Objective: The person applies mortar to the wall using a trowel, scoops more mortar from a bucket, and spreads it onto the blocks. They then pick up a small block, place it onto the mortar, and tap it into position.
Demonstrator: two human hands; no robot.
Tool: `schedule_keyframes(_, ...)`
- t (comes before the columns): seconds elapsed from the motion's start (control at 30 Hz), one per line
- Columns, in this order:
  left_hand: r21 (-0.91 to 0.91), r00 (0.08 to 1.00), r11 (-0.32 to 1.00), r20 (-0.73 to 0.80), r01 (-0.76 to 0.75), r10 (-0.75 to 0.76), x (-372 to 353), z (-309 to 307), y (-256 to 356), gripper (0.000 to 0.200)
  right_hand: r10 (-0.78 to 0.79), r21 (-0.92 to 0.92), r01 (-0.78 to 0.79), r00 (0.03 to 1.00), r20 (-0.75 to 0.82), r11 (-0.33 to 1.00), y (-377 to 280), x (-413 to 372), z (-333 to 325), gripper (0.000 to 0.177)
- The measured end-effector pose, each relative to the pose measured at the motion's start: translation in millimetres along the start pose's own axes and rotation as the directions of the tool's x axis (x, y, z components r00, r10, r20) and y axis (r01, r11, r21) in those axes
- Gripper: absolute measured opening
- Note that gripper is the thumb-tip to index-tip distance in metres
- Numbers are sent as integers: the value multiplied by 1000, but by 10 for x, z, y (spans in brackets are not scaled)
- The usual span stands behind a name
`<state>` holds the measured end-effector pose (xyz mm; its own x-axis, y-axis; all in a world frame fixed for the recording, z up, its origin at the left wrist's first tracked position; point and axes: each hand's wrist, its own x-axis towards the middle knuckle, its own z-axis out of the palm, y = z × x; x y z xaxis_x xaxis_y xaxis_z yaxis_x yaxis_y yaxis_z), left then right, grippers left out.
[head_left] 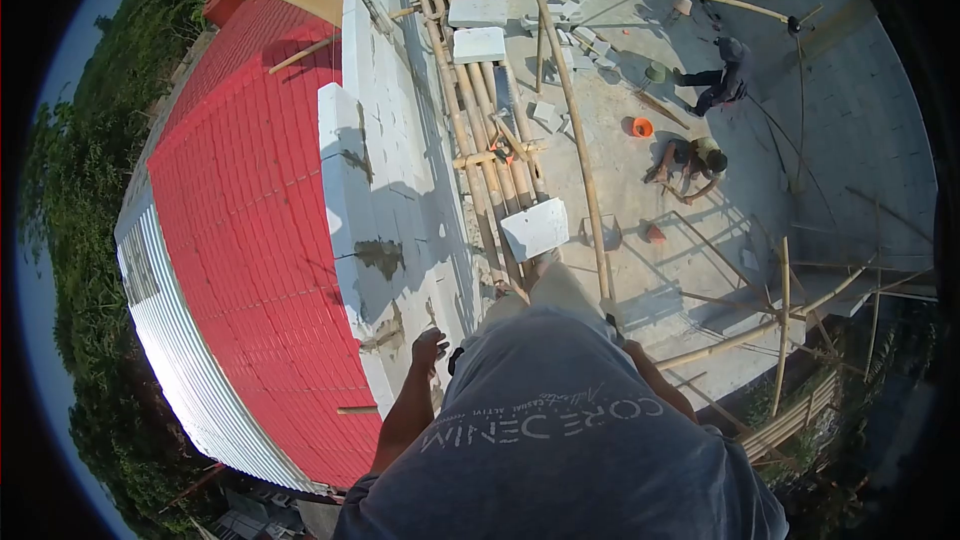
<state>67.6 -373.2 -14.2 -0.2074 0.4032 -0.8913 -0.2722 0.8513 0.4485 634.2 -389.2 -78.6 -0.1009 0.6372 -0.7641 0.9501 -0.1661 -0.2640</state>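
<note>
My left hand [430, 348] hangs beside the top of the white block wall [408, 240], its fingers loosely bent and with nothing visible in them. Grey mortar patches [380, 257] mark the wall near it. My right hand [629, 347] is low at my right side, mostly hidden by my shirt; a small dark object [612, 322] shows just beyond it, and I cannot tell whether the hand holds it. In front of my feet, a white block [535, 230] lies across the bamboo poles [490, 180] of the scaffold.
More white blocks [479, 45] rest farther along the poles. An upright bamboo pole [580, 130] stands to the right. Below are two people, one seated [725, 75] and one crouching [695, 165], near an orange bucket [641, 127]. A red roof [250, 200] slopes beyond the wall.
</note>
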Motion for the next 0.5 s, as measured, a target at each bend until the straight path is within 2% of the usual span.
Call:
schedule_keyframes(0.07,-58,999,998,-31,-30,28,65,17,37,46,-277,-225,275,961,25,935,-86,-92,-242,28)
schedule_keyframes(0.1,-56,999,998,-36,-36,34,78,50,90,46,-282,-223,280,959,22,934,-101,-17,-311,28)
schedule_keyframes(0.17,-75,999,996,-40,-39,36,97,129,164,44,-150,-182,154,988,35,971,-123,142,-441,24)
schedule_keyframes(0.2,-69,998,997,-45,-35,32,79,160,217,44,-151,-175,156,988,40,972,-221,173,-575,24)
schedule_keyframes(0.23,-21,998,998,-27,-51,51,56,208,289,45,38,298,-43,999,22,954,-388,175,-789,24)
schedule_keyframes(0.27,28,998,998,-7,-65,65,49,261,347,45,218,696,-221,971,95,683,-600,142,-1077,25)
schedule_keyframes(0.3,-11,998,998,-12,-59,59,72,291,380,46,342,915,-329,909,240,232,-691,155,-1284,28)
schedule_keyframes(0.37,-67,999,997,-21,-43,42,112,340,473,45,356,952,-277,909,215,133,-646,446,-1354,33)
schedule_keyframes(0.43,-25,996,997,-28,-80,79,46,448,649,46,327,937,-274,925,195,218,-726,566,-1649,35)
schedule_keyframes(0.5,-33,997,997,-40,-73,72,1,503,777,46,323,956,-239,930,175,171,-806,648,-1827,31)
